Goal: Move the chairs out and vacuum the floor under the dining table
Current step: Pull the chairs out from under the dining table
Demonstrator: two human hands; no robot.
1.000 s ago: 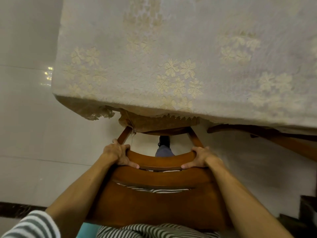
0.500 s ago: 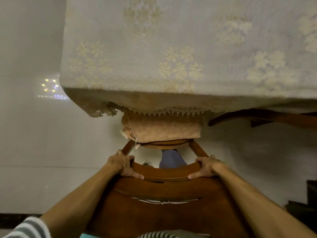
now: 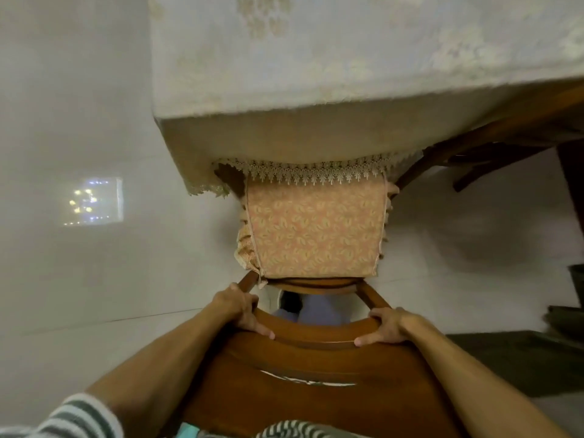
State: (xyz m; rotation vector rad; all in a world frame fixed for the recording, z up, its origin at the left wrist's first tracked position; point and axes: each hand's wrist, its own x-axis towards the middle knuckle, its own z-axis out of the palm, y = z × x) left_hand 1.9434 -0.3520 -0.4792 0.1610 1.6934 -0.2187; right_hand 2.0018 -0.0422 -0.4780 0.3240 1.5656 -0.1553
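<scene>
At near edge of tablecloth [image 3: 316, 74], gripping top rail of wooden chair [image 3: 303, 368] with left hand [image 3: 240, 311] and right hand [image 3: 387, 327], fingers curled over it, patterned seat cushion [image 3: 316, 229] mostly clear of lace hem.

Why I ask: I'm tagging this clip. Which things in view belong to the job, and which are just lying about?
Job: chair, gripped by left hand and right hand; second chair tucked under; dining table; floor.
Just there: light reflection on the tiles; dark items at the right edge.
</scene>
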